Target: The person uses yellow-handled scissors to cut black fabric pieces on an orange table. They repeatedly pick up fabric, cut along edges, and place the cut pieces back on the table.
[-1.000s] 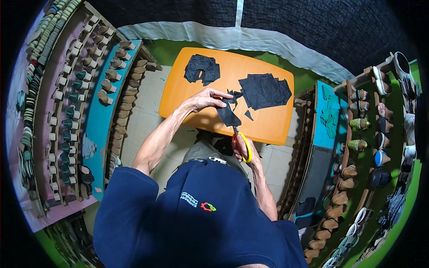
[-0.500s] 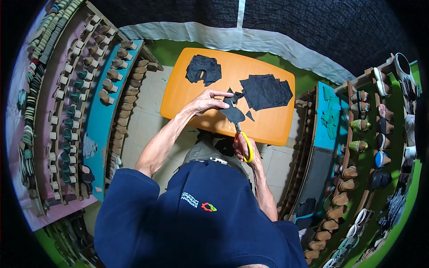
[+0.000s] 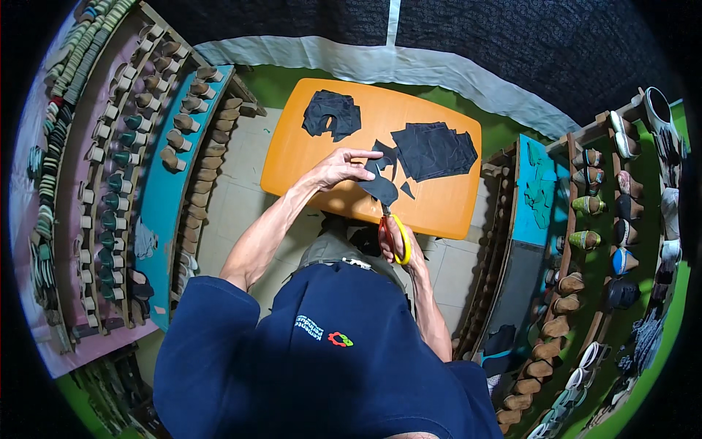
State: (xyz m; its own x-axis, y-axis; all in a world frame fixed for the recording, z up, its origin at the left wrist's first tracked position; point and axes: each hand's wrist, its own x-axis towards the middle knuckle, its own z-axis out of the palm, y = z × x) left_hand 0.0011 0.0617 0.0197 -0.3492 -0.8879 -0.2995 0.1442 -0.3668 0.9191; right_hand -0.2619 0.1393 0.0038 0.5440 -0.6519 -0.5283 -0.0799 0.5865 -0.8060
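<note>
My left hand (image 3: 342, 168) pinches a small dark piece of fabric or leather (image 3: 380, 192) between thumb and fingers, above the near side of an orange table (image 3: 285, 157). In my right hand (image 3: 398, 247) is a pair of scissors (image 3: 404, 233) with red and yellow handles, pointing away from me. Their blades meet the piece and are partly hidden by it. Just beyond my left fingertips lies a dark offcut (image 3: 385, 155), and a small triangular scrap (image 3: 407, 191) rests to the right of the held piece.
On the table lie a stack of dark cut pieces (image 3: 435, 151) at right and a smaller pile (image 3: 332, 115) at far left. Racks of wooden shoe lasts (image 3: 175, 139) stand on the left, and more shoe forms (image 3: 563, 304) on the right. A dark curtain (image 3: 497, 51) hangs behind.
The scissor handles have spread apart, showing more of the red one. The held piece has shifted slightly, and more of the offcut beyond my left fingers shows.
</note>
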